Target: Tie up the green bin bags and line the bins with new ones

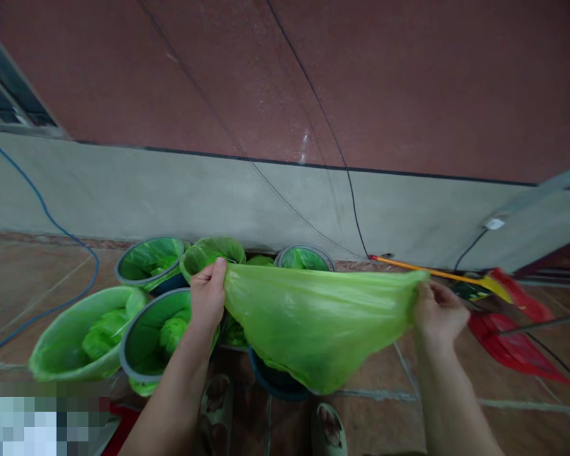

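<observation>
Stretching a thin green plastic bag [313,320] above the dark blue round bucket [276,384], we pinch its rim in left hand [208,292] and right hand [439,311], each grip closed tight; pulling evenly should avoid tearing.

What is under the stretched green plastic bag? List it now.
The left hand and the right hand stretch the translucent green plastic bag. Beneath it, the rim of a round dark blue bucket shows; the bag hides the bucket's inside.
</observation>
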`<state>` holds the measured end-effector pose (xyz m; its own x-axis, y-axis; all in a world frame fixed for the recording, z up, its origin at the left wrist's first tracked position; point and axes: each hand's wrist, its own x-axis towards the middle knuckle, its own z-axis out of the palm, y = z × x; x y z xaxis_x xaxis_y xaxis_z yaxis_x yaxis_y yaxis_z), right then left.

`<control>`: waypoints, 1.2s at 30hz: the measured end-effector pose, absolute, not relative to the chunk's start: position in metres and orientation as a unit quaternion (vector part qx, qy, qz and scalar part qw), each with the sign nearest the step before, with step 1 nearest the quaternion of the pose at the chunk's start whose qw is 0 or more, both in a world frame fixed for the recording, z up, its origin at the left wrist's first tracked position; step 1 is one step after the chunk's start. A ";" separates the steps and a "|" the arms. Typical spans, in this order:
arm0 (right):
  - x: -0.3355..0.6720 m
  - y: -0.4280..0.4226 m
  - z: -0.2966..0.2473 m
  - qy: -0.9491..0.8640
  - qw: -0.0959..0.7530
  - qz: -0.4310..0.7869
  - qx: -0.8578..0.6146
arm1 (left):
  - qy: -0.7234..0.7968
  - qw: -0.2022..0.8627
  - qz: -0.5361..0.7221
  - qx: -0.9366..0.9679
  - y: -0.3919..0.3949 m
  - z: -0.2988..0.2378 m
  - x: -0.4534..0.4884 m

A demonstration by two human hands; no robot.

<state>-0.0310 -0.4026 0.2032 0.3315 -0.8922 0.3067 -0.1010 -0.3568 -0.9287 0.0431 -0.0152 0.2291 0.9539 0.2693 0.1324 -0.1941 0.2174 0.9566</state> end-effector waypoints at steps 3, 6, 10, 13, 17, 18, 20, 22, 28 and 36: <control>-0.034 -0.370 0.219 0.319 0.289 -0.487 -0.760 | 0.009 0.736 0.150 0.660 -0.019 0.229 0.041; -0.037 -0.311 0.241 0.128 0.350 -0.427 -0.824 | -0.040 0.700 0.114 0.704 -0.036 0.231 0.033; -0.034 -0.241 0.247 -0.127 0.477 -0.153 -0.856 | -0.143 0.673 0.032 0.725 -0.067 0.232 0.020; -0.027 -0.226 0.234 -0.130 0.547 -0.092 -0.822 | -0.169 0.667 0.011 0.726 -0.080 0.231 0.015; -0.021 -0.245 0.234 -0.002 0.685 -0.168 -0.709 | -0.210 0.682 -0.055 0.698 -0.079 0.226 0.013; -0.020 -0.252 0.240 0.017 0.708 -0.202 -0.676 | -0.237 0.664 -0.082 0.704 -0.079 0.224 0.011; -0.021 -0.265 0.257 0.033 0.733 -0.280 -0.619 | -0.292 0.583 -0.134 0.746 -0.082 0.216 0.005; -0.023 -0.275 0.273 0.032 0.738 -0.355 -0.573 | -0.330 0.457 -0.155 0.811 -0.088 0.205 -0.005; -0.037 -0.311 0.296 0.036 0.700 -0.493 -0.515 | -0.319 0.251 -0.069 0.911 -0.084 0.183 -0.007; -0.044 -0.359 0.295 0.063 0.637 -0.620 -0.454 | -0.151 0.515 -0.128 0.834 -0.042 0.199 0.035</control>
<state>-0.0443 -0.3588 0.2952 0.2230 -0.8470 0.4825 0.7326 -0.1809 -0.6562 0.0354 -0.0425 0.1994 0.9217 -0.3834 -0.0593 -0.1189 -0.4247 0.8975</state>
